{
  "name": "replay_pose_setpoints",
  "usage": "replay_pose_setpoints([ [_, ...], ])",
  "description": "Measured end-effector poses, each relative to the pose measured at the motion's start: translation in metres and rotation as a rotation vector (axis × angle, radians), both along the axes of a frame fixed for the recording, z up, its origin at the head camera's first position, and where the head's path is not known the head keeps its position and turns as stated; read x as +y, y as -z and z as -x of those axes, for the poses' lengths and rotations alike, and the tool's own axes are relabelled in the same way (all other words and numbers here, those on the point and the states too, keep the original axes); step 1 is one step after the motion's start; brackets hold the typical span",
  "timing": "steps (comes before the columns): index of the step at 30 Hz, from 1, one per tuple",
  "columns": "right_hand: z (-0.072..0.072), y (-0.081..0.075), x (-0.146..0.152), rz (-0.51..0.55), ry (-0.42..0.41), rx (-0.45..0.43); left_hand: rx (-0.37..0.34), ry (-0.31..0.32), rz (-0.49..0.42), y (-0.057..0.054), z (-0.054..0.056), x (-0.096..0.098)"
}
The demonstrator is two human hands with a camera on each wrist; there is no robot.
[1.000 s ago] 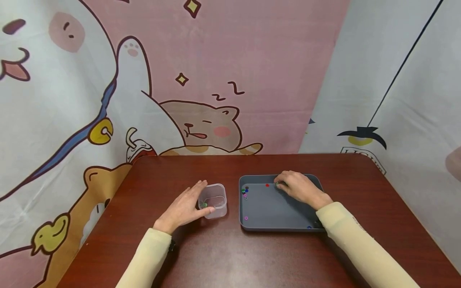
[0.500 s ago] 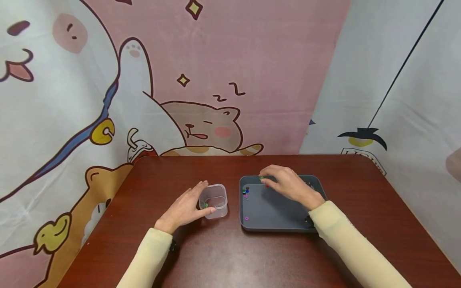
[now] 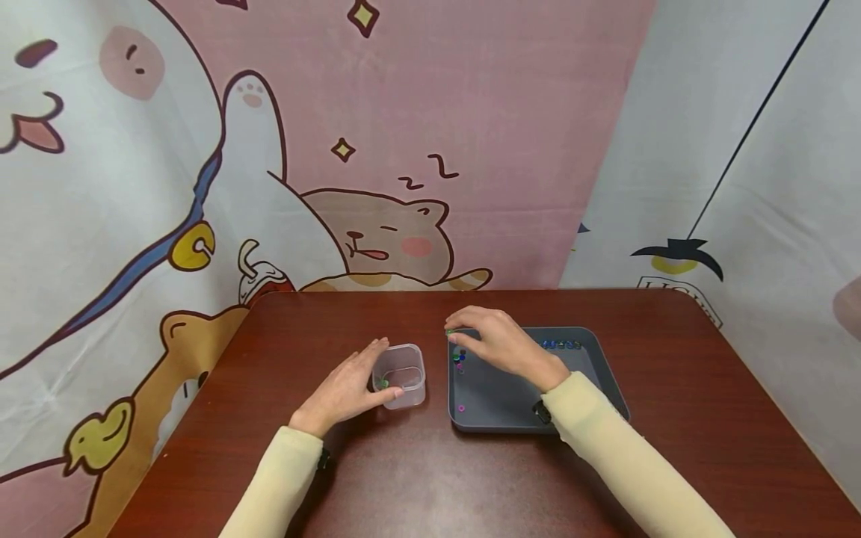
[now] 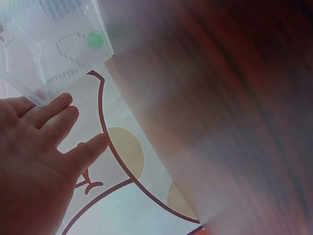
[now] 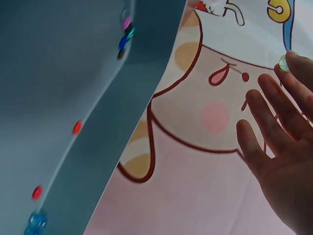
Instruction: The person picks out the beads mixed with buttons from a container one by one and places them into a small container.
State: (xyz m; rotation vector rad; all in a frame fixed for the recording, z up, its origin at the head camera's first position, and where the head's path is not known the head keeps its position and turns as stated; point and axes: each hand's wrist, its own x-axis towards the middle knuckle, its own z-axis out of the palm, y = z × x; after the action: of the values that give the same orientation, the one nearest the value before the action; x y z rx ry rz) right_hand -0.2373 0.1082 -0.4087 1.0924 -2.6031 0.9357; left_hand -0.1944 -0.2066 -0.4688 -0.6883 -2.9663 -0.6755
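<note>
My left hand [image 3: 341, 390] lies against a small clear plastic box [image 3: 413, 394], fingers extended along its left side and thumb over the near rim. Inside the box is a translucent green bead [image 4: 96, 40]. Over the far left corner of a grey tray [image 3: 525, 403], my right hand [image 3: 501, 342] pinches another small translucent green bead [image 5: 283, 63] between thumb and index finger; its other fingers are spread. A dark blue bead [image 3: 462, 357] sits with others along the tray's left wall.
A row of shiny blue beads [image 3: 561, 344] lines the tray's far edge. Red beads [image 5: 77, 127] lie along that edge too, and a pink ring-shaped bead [image 3: 461, 408] is near the front left corner. Beyond the brown table [image 3: 403, 478] hangs a cartoon-printed curtain [image 3: 525, 149].
My right hand has lifted the green bead from the tray's far side and carried it left to the far left corner. The blue row has come into sight. My left hand stays put.
</note>
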Motion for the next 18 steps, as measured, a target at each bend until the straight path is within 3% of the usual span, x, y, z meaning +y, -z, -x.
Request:
replay_pose_setpoints([
  [13,0.000,0.002,-0.037,-0.073,-0.105,0.035,-0.006,-0.001,-0.008,0.001,0.001,-0.001],
  [18,-0.001,0.006,-0.044,-0.088,-0.127,0.011,-0.007,-0.003,-0.008,0.000,0.000,-0.001],
])
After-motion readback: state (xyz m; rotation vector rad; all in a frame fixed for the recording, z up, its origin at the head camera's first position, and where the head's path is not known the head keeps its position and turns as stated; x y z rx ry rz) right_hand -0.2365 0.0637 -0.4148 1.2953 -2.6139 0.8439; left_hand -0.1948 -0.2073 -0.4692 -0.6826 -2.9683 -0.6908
